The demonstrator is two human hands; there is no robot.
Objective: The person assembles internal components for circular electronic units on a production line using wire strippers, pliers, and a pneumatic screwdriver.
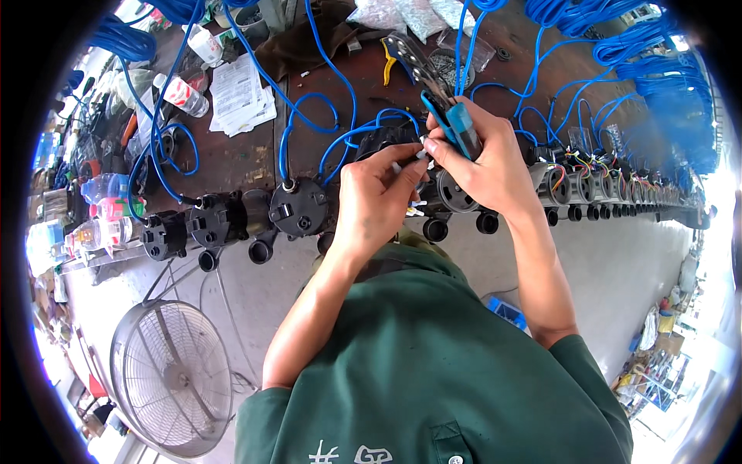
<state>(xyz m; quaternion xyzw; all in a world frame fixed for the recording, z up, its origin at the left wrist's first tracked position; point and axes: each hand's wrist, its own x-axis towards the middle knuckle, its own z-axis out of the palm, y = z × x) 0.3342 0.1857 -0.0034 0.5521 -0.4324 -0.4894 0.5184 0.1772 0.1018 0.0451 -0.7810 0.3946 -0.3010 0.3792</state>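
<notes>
My right hand is wrapped around wire pliers with teal handles; their long dark metal jaws tilt up and away to the left. Thumb and finger of my left hand pinch a small whitish wire piece, and my right thumb and fingertip meet it there. Its exact form is too small to make out. Just beyond my fingers sits a dark motor housing, partly hidden by my hands, with a blue cable running near it. To the left of my left hand stands a round black motor housing.
More black housings line the bench edge, and a long row with coloured wires continues right. Blue cable coils lie at the back. Papers, a bottle and yellow-handled pliers rest on the bench. A floor fan stands lower left.
</notes>
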